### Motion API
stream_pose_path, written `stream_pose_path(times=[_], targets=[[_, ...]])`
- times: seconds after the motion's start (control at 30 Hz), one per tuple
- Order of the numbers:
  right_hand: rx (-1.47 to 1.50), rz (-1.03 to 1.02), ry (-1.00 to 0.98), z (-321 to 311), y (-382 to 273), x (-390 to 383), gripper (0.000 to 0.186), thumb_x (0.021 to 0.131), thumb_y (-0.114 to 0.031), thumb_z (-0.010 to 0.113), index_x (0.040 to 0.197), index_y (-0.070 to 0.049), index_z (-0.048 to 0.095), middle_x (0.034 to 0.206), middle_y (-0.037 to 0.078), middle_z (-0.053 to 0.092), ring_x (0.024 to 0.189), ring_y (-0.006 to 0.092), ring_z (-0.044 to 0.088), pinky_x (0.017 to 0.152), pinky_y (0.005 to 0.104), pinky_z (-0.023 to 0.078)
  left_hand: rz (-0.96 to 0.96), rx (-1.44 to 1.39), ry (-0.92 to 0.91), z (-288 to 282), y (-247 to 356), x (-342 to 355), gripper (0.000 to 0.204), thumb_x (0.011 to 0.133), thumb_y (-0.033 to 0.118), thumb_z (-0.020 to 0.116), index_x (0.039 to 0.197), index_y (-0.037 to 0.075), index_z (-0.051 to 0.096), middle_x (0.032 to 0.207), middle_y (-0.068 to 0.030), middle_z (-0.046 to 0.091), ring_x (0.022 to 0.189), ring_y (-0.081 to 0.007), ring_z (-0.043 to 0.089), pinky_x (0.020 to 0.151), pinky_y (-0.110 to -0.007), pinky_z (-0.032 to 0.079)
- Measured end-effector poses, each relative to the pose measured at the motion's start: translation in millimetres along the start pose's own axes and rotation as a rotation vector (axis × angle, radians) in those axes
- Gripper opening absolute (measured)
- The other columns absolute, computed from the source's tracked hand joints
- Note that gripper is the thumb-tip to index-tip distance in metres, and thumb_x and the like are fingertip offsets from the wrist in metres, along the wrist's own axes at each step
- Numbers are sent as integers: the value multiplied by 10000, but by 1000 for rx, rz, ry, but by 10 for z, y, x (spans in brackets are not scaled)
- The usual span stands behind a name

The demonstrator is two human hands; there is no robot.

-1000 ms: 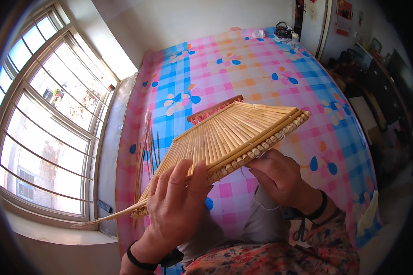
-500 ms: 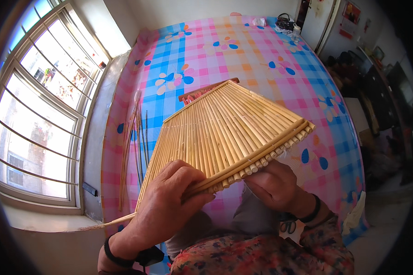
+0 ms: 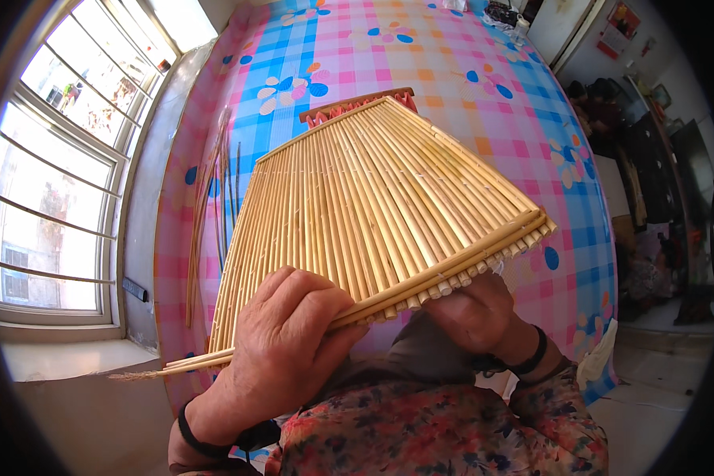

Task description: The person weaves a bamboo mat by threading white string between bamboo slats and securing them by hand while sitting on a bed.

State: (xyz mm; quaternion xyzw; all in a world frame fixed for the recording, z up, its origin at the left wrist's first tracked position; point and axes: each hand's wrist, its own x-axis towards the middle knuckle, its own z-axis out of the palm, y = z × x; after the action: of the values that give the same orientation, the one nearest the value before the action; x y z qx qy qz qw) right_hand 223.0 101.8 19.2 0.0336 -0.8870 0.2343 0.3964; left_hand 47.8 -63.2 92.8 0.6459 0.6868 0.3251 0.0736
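A panel of straw-coloured reed stalks (image 3: 349, 198), laid side by side, slopes over my lap. Along its near edge runs a crosswise stalk strip (image 3: 460, 266), and a feathery stalk end (image 3: 139, 374) juts out at the left. My left hand (image 3: 285, 337) is closed around this edge, thumb below and fingers on top. Under the cut stalk ends to the right, my right hand (image 3: 476, 313) is curled, its fingertips partly hidden by the panel. Wisps of white thread (image 3: 498, 263) show just above it. What that hand pinches cannot be made out.
Beyond the panel stands a wooden bar (image 3: 357, 103) with pink-red strips. Loose thin stalks (image 3: 202, 214) lie at the left on the checked, flowered sheet (image 3: 484, 47). A barred window (image 3: 51, 206) with a sill is on the left; dark furniture (image 3: 666, 166) lines the right.
The view has tipped down and nearer, so the panel looks larger and its far end sits higher. My left hand keeps its grip; my right hand has drawn slightly further under the edge.
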Motion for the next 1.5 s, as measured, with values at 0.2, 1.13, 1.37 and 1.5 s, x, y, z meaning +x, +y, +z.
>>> stream_pose_path(times=[0.2,1.13,1.37,1.5], targets=[[48,16,13,52,-17,-44,283,753,-2,740,1009,-8,620,982,192,658,866,333,675,730,384,558,85,106,13,32,24,-76,406,671,76,780,1027,40,588,866,-90,574,740,-279,569,613,-382,457],[25,-140,105,113,127,310,226,789,-35,671,1007,17,648,932,149,645,807,267,661,626,325,554,334,728,213,58,-24,-14,305,820,66,655,1077,-95,623,945,-158,614,761,-218,608,593,-310,484],[0,-141,52,83,137,310,219,793,-31,668,998,41,642,916,165,637,814,276,654,661,341,548,371,753,227,96,-86,-17,311,818,61,633,1085,-96,618,945,-155,613,761,-215,605,587,-307,478],[30,-139,57,48,119,345,234,800,-17,658,1019,60,632,959,183,631,870,311,652,753,375,551,363,741,208,68,-69,10,315,819,60,628,1091,-100,612,947,-157,605,764,-223,600,594,-315,482]])
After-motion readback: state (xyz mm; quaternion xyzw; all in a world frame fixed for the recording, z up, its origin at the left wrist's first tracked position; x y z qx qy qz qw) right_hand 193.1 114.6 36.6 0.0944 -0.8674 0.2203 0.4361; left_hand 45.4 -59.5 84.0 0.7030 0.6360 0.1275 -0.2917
